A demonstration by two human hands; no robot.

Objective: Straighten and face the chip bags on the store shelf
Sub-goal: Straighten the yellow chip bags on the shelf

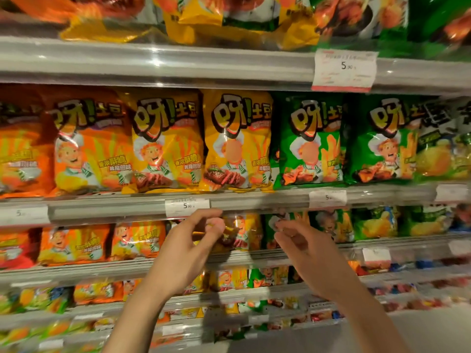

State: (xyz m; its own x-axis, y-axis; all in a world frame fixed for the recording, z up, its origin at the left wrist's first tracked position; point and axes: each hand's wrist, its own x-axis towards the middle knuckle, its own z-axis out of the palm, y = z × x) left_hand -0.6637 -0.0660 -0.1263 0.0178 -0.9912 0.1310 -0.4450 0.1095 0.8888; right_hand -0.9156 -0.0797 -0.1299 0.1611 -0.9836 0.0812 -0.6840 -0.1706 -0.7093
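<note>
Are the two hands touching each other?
Apart. The head view shows the left hand and the right hand raised side by side, with a yellow chip bag on the shelf plainly visible in the gap between their fingertips.
</note>
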